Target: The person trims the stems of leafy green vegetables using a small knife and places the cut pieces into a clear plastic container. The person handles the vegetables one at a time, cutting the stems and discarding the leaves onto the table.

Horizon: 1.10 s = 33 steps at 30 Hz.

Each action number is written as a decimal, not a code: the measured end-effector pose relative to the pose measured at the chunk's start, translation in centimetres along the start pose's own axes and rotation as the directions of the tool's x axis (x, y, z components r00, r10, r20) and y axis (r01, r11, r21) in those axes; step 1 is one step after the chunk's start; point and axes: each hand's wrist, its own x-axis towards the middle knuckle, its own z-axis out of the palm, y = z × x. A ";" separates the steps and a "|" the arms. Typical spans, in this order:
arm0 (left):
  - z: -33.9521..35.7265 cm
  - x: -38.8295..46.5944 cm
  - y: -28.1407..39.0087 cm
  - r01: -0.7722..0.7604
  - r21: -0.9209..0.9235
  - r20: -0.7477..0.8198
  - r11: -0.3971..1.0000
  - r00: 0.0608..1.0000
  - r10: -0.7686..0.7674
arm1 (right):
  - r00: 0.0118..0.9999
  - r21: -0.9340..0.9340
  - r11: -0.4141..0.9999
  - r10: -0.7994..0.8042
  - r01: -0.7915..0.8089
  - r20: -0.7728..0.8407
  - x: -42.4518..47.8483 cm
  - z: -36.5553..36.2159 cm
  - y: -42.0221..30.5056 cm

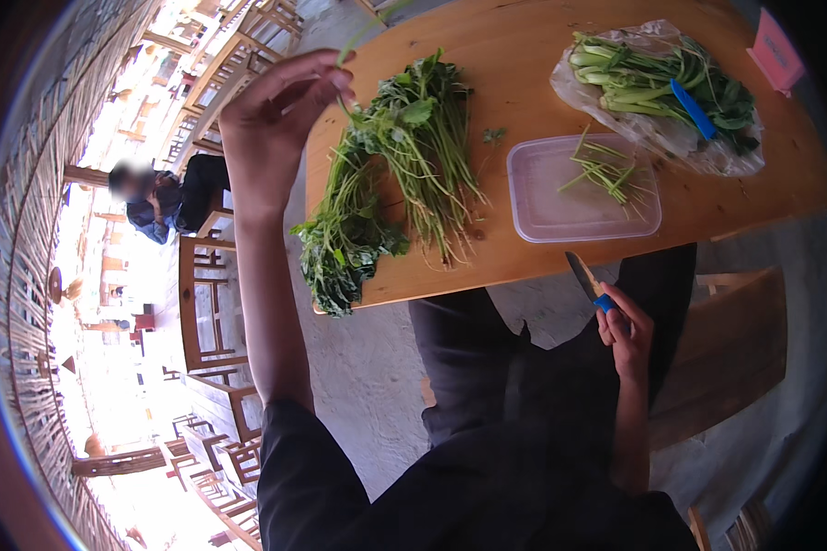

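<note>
My left hand [282, 110] is raised over the table's far left, pinching a thin green stem [357, 40] whose upper end is blurred. Below and right of it lie leafy greens in two overlapping bunches, one bunch [427, 138] with roots toward me and another bunch [344, 227] reaching the front left edge. In my right hand [624, 330] is a small knife [584, 275] with a blue handle, its blade pointing up and left just off the table's front edge. Cut stems [606, 169] lie in a clear plastic container [537, 200] beyond the blade.
A plastic bag [720, 162] under more greens [620, 76] lies at the back right of the wooden table [510, 82]. On those greens rests a blue knife sheath or similar piece [692, 109]. A pink sign [777, 55] stands at the right. A person [158, 200] sits far left among wooden furniture.
</note>
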 end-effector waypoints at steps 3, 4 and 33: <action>2.0 -2.8 2.0 0.149 -0.051 0.041 0.988 0.988 -0.147 | 1.000 0.042 0.999 -0.001 0.002 -0.025 -0.2 0.0 0.1; 2.3 -3.7 2.6 0.193 -0.038 0.019 0.980 0.981 -0.193 | 1.000 0.041 0.999 -0.010 0.011 -0.027 -0.1 0.1 0.0; 18.4 -13.3 -1.6 0.031 0.307 0.060 0.951 0.997 -0.051 | 0.967 -0.798 0.579 -0.252 0.168 0.020 4.1 5.5 -11.1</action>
